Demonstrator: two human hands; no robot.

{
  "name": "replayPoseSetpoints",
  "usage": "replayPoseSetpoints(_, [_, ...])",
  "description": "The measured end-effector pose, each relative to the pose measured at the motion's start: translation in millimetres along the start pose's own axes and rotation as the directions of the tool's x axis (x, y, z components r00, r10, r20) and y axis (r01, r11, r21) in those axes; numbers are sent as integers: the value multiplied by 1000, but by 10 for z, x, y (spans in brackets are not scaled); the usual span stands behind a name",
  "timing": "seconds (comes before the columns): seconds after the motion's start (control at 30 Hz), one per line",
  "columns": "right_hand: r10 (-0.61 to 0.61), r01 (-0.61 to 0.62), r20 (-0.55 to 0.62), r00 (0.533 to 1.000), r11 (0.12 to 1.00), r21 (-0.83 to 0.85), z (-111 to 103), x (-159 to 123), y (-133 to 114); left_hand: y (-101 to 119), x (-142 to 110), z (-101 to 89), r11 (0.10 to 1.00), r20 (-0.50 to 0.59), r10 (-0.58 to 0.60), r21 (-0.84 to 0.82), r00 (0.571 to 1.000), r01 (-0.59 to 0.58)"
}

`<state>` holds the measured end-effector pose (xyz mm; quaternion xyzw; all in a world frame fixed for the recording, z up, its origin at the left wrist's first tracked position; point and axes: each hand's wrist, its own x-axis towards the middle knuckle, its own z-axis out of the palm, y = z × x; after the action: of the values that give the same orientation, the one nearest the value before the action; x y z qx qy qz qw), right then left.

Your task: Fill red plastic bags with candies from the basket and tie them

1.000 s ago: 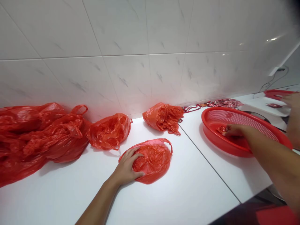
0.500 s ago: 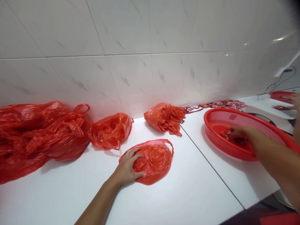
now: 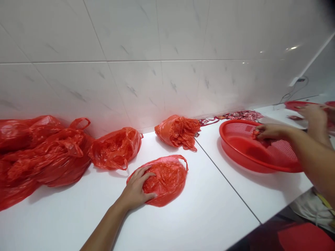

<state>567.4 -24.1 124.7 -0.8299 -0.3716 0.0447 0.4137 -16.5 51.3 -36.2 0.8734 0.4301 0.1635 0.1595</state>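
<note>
My left hand (image 3: 136, 190) rests on a crumpled red plastic bag (image 3: 169, 177) lying on the white worktop (image 3: 199, 216), its fingers curled over a lump at the bag's left side. At the right, my right hand (image 3: 272, 131) is raised inside a round red mesh basket (image 3: 235, 153). Its fingers pinch a small red packet (image 3: 258, 136) just above the basket's floor.
Two more stuffed red bags (image 3: 115, 148) (image 3: 178, 130) lie near the tiled wall, and a big heap of red bags (image 3: 39, 153) fills the left. Small red packets (image 3: 243, 115) line the wall. Another person's hand (image 3: 314, 115) works by a second red basket (image 3: 295, 104).
My right hand has lifted off the basket's floor with the small packet in its fingers. My left hand has stayed on the bag. The view has shifted slightly.
</note>
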Motion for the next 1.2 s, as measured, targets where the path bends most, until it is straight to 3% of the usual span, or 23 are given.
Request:
replayPoseSetpoints(0.1, [91,-95,321,943,995,-3,-112,185,109,-13,9,-2,1000,-8,12,8,1000,-12])
replayPoseSetpoints(0.17, [28,-55,440,898,997,48,-184,204,95,-14,8,-6,999,-19,35,11,999,-35])
replayPoseSetpoints(0.27, [-172,106,422,890,979,175,-162,20,-112,3,4,-15,998,-49,59,18,997,-58])
replayPoseSetpoints(0.33, [-285,154,389,876,930,335,6,-237,-342,21,2,-22,998,-55,63,19,996,-62])
replayPoseSetpoints(0.4, [-384,117,367,847,809,576,321,-576,-593,35,-4,-27,998,-48,68,15,997,-67])
replayPoseSetpoints(0.47, [-448,-32,371,814,603,797,762,-971,-828,41,-19,-31,997,-35,71,10,997,-71])
replayPoseSetpoints(0.53, [-446,-211,424,788,451,867,1270,-1384,-1023,39,-43,-38,998,-22,69,5,997,-69])
replayPoseSetpoints(0.63, [-475,-437,529,703,297,849,1990,-1941,-1214,31,-90,-59,996,-6,84,-11,996,-84])
replayPoseSetpoints(0.7, [-469,-496,569,676,282,821,2346,-2203,-1264,22,-115,-78,994,-20,103,-24,995,-103])
replayPoseSetpoints(0.8, [-426,-493,547,721,239,837,2630,-2378,-1224,13,-125,-100,992,-75,123,-21,990,-125])
replayPoseSetpoints(0.9, [-385,-496,525,759,181,849,2687,-2364,-1097,40,-118,-87,989,-161,146,21,976,-145])
replayPoseSetpoints(1.0, [-371,-533,554,745,169,829,2663,-2341,-982,159,-156,3,981,-329,196,71,924,-182])
replayPoseSetpoints(1.1, [-418,-521,579,700,255,814,2645,-2450,-932,357,-247,164,977,-491,215,91,844,-195])
replayPoseSetpoints(1.2, [-524,-333,515,678,405,851,2617,-2656,-941,511,-298,300,969,-516,236,62,824,-239])
